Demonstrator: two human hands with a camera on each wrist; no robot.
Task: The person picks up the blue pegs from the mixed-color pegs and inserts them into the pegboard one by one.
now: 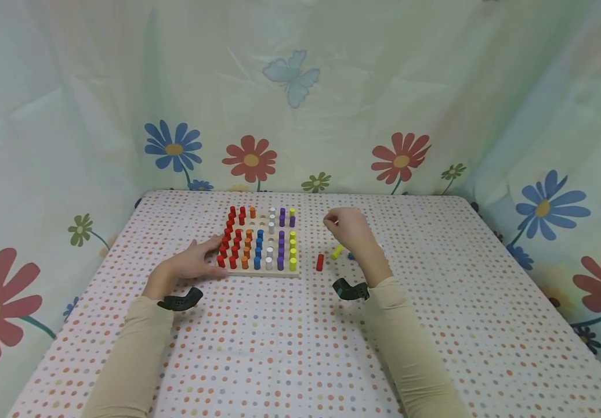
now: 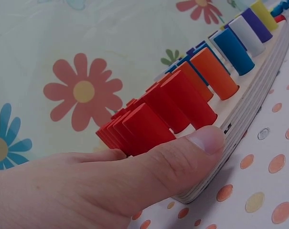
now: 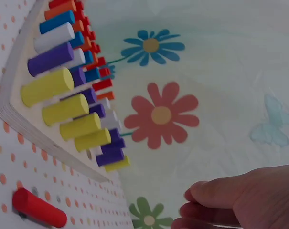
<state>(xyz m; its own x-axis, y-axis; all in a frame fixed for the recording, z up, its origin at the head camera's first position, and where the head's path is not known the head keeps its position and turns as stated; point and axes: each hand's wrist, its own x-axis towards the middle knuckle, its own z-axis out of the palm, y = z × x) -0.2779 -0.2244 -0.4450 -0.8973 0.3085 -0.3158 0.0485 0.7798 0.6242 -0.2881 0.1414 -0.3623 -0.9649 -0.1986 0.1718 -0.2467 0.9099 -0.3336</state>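
Note:
A wooden pegboard (image 1: 264,274) with rows of red, orange, blue, white, purple and yellow pegs stands left of the table's middle. My left hand (image 1: 194,260) holds its near left corner; in the left wrist view the thumb (image 2: 206,140) lies along the front edge beside the red pegs (image 2: 189,98). Right of the board, my right hand (image 1: 351,229) is raised with curled fingers, thumb close to the index finger. No peg shows between the fingertips (image 3: 197,191) in the right wrist view, though the inside of the hand is hidden.
On the table right of the board lie a red peg (image 1: 319,262), a yellow peg (image 1: 337,251) and something blue (image 1: 351,256), partly covered by the right wrist. Several holes in the board hold no peg. A flowered curtain (image 1: 300,145) surrounds the dotted tablecloth (image 1: 259,348).

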